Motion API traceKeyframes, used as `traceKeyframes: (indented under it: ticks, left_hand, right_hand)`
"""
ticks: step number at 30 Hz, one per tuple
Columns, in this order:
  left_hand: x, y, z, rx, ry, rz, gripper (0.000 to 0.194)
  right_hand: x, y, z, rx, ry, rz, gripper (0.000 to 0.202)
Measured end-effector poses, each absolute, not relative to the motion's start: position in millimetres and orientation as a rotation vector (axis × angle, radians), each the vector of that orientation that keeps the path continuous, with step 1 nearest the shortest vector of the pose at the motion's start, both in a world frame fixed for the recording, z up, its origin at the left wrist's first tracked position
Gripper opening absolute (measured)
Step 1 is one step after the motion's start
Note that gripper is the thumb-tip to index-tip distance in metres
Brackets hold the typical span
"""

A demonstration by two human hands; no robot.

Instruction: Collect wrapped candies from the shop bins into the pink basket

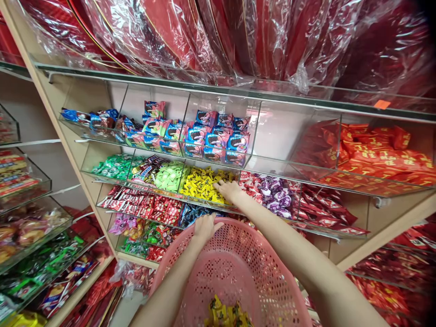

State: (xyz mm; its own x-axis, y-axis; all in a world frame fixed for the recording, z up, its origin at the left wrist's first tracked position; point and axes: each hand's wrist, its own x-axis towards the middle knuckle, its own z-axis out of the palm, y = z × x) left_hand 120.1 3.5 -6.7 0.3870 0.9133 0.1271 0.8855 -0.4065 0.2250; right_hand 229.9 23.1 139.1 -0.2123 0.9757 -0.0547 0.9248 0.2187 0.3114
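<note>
A pink perforated plastic basket (pixel 225 268) hangs in front of the shelves, with yellow-wrapped candies (pixel 228 313) in its bottom. My left hand (pixel 205 228) is closed over the basket's far rim, thumb pointing right. Farther forward, my right hand (pixel 230 190) reaches into a clear bin of yellow-wrapped candies (pixel 200 184). Its fingers are stretched out and touch the candies at the bin's right side; I see nothing lifted in them. Red and white candies (pixel 251 186) and purple-wrapped candies (pixel 277 195) lie just right of that hand.
Green candies (pixel 116 167) and Snickers packs (pixel 146 170) fill bins to the left. Blue and pink cookie packs (pixel 214 138) sit one tier up, orange-red packets (pixel 381 150) at right. A glass shelf edge (pixel 204 86) crosses above, under plastic-wrapped red goods (pixel 190 36).
</note>
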Motion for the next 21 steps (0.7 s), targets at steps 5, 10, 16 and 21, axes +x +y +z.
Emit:
traceKeyframes:
  ticks: [5, 10, 16, 21]
  left_hand:
    - [125, 4, -5, 2.513, 1.635, 0.337, 0.061]
    - [126, 7, -4, 2.536, 1.616, 0.345, 0.059]
    - [122, 9, -3, 2.522, 1.656, 0.341, 0.058]
    - [123, 10, -1, 2.560, 1.633, 0.332, 0.059]
  right_hand:
    - [231, 30, 136, 1.779, 2.291, 0.290, 0.068]
    - [228, 36, 137, 1.772, 2.269, 0.273, 0.060]
    - [231, 37, 140, 1.708, 2.352, 0.324, 0.050]
    - [233, 36, 143, 1.673, 2.407, 0.361, 0.044]
